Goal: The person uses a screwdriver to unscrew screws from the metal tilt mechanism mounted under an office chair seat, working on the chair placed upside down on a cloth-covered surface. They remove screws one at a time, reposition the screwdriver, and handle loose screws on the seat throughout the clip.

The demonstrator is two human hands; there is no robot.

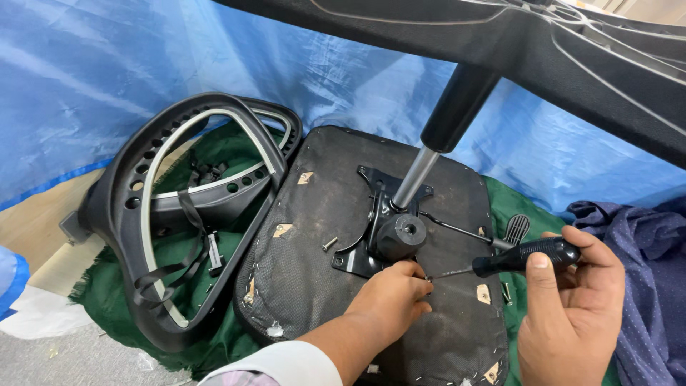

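Note:
An upturned office chair seat (321, 286) lies on a green cloth, its black underside facing up. A black metal tilt mechanism (382, 232) is mounted on it, with a gas cylinder (436, 136) rising to the chair base (572, 57) at the top. My right hand (572, 314) grips a black-handled screwdriver (525, 256), whose tip points at the mechanism's near corner. My left hand (391, 294) rests at that corner, fingertips pinched at the screwdriver tip. A loose screw (329, 244) lies on the seat left of the mechanism.
A black chair backrest frame (136, 207) with hanging straps lies to the left on the green cloth (93, 286). Blue plastic sheeting (107, 71) hangs behind. A dark blue fabric (643, 236) is bunched at the right. A black lever paddle (517, 227) sticks out beyond the screwdriver.

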